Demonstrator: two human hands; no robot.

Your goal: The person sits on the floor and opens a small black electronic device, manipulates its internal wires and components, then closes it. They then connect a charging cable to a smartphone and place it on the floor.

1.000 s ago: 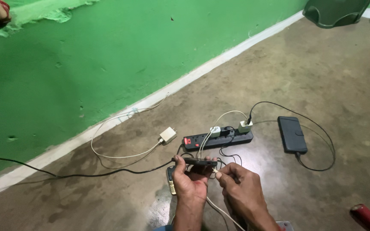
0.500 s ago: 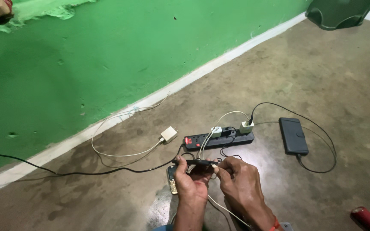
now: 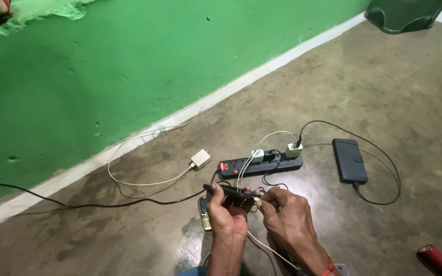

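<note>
My left hand (image 3: pixel 227 213) grips a thin black phone (image 3: pixel 229 191) held flat above the floor. My right hand (image 3: pixel 286 221) pinches the plug end of a white cable (image 3: pixel 259 202) right at the phone's right end. The cable runs down between my wrists. Just beyond the hands lies a black power strip (image 3: pixel 259 165) with a red switch and two white chargers (image 3: pixel 292 150) plugged in. A small keypad phone (image 3: pixel 204 214) lies on the floor beside my left hand.
A black phone in a case (image 3: pixel 349 161) lies right of the strip, wired by a black cable. A loose white charger (image 3: pixel 200 159) with a looped cable lies to the left. A green wall (image 3: pixel 129 66) runs behind. A red object (image 3: pixel 437 259) sits at bottom right, a dark bin (image 3: pixel 404 14) at top right.
My hands and the phone have stayed nearly in place; the right hand has kept working the cable end at the phone's edge. The view has shifted slightly.
</note>
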